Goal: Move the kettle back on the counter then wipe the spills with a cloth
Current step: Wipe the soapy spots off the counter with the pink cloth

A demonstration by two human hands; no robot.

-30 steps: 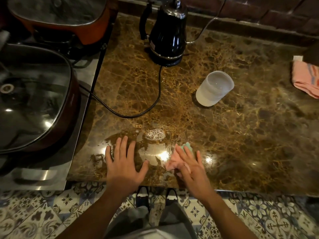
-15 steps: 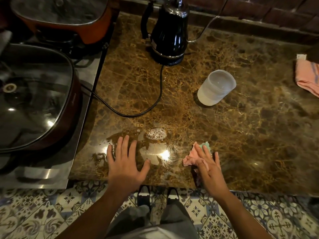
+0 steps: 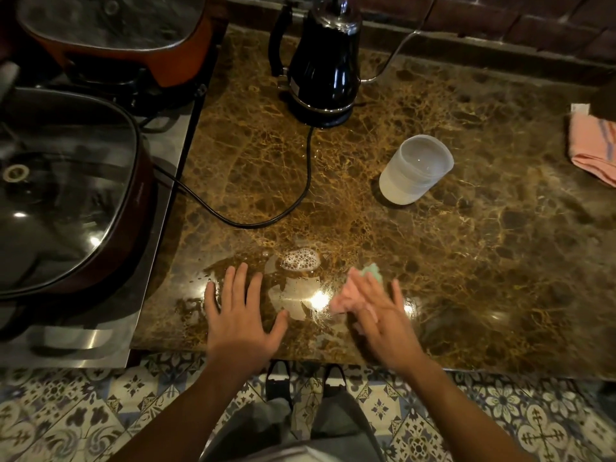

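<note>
The wiping step is in hand; the kettle already stands far beyond both hands; the left hand lies spread flat on the counter; the right hand presses the cloth with straight fingers; next, probably a sweep leftward through the foamy spill between them.

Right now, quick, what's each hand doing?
Left hand: open, flat on the wet counter.
Right hand: open, straight fingers pressing the cloth down.

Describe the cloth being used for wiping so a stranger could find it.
On the brown marble counter, look at the near edge, right of the foamy spill. The small pink and green cloth lies under the right hand, unlike the striped pink towel far right.
</note>
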